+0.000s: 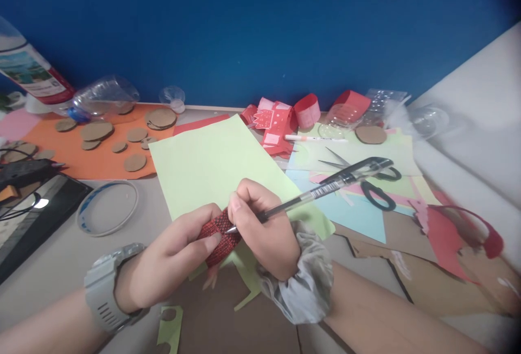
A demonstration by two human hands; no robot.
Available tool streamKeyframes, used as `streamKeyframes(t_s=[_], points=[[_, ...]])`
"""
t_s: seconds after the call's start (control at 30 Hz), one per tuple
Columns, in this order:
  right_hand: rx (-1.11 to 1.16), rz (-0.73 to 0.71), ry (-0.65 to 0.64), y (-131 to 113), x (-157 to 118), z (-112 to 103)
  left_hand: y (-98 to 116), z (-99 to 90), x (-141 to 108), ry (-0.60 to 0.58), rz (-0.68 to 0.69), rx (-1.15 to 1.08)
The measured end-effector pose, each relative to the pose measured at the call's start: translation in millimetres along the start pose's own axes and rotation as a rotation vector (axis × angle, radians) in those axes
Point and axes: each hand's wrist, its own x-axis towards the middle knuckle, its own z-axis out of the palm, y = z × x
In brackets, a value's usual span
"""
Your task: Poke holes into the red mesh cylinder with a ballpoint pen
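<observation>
My left hand (179, 251) is closed on a small red and black woven piece (222, 240), thumb on top and fingers beneath. In my right hand (264, 223) is a clear-barrelled pen (325, 188), slanting up to the right. Its metal tip touches or nearly touches the woven piece, close to my left thumb. Behind both hands lies a pale green paper sheet (211, 164). Green paper scraps (244, 278) show below them, partly hidden by my hands.
Black-handled scissors (378, 194) lie on coloured papers at right. Orange paper (97, 150) with several cardboard discs (136, 162) is at left, near a tape roll (108, 232) and a plastic bottle (103, 96). Red paper pieces (280, 120) stand by the blue wall (260, 28).
</observation>
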Motion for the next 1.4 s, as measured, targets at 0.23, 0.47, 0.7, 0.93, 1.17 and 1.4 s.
streamKeyframes(t_s=[0.23,0.47,0.7,0.93,1.17,1.4], points=[[0.000,0.011,0.001,-2.2,0.4,1.0,-0.7,-0.3,-0.7,-0.008,0.004,-0.007],[-0.007,0.026,0.006,-1.1,0.6,0.4,-0.3,0.4,-0.1,0.015,-0.012,-0.014],[0.000,0.013,0.001,-1.5,1.1,0.3,1.5,0.7,-0.6,0.013,-0.001,0.018],[0.007,0.005,0.004,0.5,0.1,0.8,0.9,-0.6,-0.8,0.002,-0.005,0.026],[0.011,-0.014,0.005,0.3,0.5,0.7,-1.4,-2.6,0.8,-0.026,0.012,0.047],[0.014,-0.009,0.020,1.8,-0.4,1.6,-1.8,-0.6,-2.1,0.001,-0.007,0.026]])
